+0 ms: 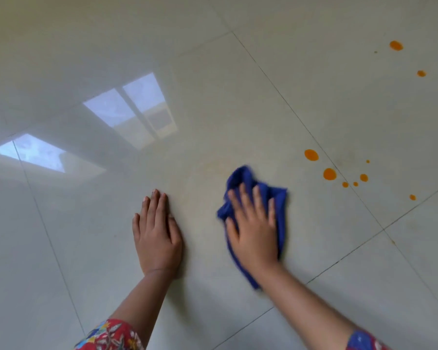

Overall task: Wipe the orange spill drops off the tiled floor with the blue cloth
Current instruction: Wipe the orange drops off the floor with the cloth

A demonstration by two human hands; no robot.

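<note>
My right hand presses flat on a crumpled blue cloth lying on the glossy cream tiled floor, fingers spread over it. The cloth looks blurred by motion. My left hand rests palm down on the bare floor to the cloth's left, fingers together. To the right of the cloth lie several orange drops: a large one, another, and smaller ones around. Two more orange drops lie far at the upper right.
Dark grout lines cross the floor diagonally. Bright window reflections shine on the tiles at the left. A faint yellowish smear shows near the drops. Red floral sleeves sit at the bottom edge.
</note>
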